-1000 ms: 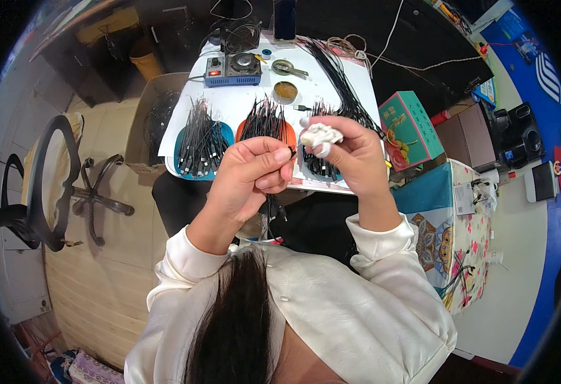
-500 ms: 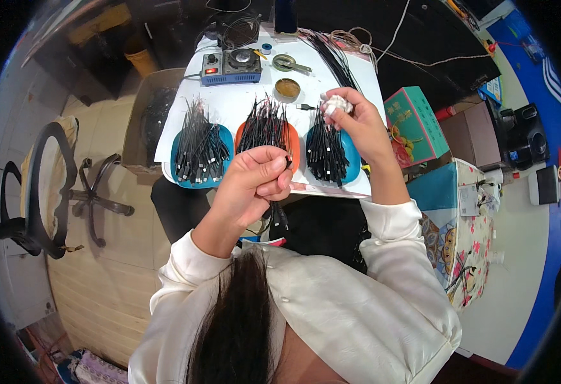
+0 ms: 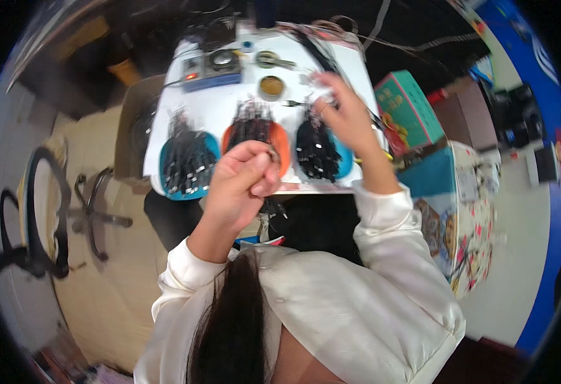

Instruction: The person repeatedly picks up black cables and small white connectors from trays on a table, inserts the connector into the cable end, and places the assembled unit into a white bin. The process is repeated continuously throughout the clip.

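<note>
My left hand (image 3: 245, 182) is closed in a pinch in front of the orange tray (image 3: 285, 153). It grips a black cable (image 3: 273, 208), whose end hangs below the fist. Further right, my right hand (image 3: 348, 118) is over the far edge of the right blue tray (image 3: 346, 165), thumb and index finger apart. Motion smears it, and the white crumpled wad cannot be made out clearly. Bundles of black cables with metal plugs fill the right tray, the orange tray and the left blue tray (image 3: 212, 146).
Behind the trays stand a blue heating unit with a lit red switch (image 3: 211, 77), a round tin of amber paste (image 3: 271, 87) and a metal dish (image 3: 269, 59). A green box (image 3: 408, 109) stands right of the white table (image 3: 194, 102). An office chair (image 3: 37, 205) is at left.
The white wad that showed plainly in my right hand is no longer distinct, and those fingers have spread. My left hand keeps its pinch. The whole view has shifted slightly.
</note>
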Action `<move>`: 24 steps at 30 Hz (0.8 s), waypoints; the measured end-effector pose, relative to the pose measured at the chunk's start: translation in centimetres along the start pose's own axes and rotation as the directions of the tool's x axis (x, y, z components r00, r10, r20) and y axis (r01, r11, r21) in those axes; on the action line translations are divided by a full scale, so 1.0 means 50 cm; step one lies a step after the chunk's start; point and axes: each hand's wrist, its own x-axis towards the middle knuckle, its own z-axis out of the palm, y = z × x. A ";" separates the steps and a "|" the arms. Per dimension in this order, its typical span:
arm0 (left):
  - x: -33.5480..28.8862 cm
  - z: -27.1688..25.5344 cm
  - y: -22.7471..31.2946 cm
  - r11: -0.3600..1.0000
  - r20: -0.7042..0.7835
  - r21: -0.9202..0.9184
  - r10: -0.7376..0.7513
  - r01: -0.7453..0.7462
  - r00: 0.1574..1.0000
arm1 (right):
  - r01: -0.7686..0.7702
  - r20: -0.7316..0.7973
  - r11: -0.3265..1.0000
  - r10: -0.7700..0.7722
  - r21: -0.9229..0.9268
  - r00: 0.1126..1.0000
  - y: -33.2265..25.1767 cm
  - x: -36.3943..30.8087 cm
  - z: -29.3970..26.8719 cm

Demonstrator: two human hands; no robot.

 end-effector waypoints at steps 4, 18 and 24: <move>0.022 0.039 -0.043 0.995 -0.053 0.079 0.064 -0.060 0.997 | -0.075 0.122 0.734 -0.011 0.675 0.992 -0.149 -0.192 0.050; -0.002 0.113 -0.283 0.759 0.074 0.453 -0.554 0.467 0.829 | -0.573 -0.347 0.523 0.851 0.631 0.394 -0.177 -0.746 -0.352; -0.035 0.000 -0.289 0.670 -0.134 0.480 -0.582 0.566 0.802 | -0.960 -0.421 0.271 0.881 0.077 0.215 0.063 -0.928 -0.253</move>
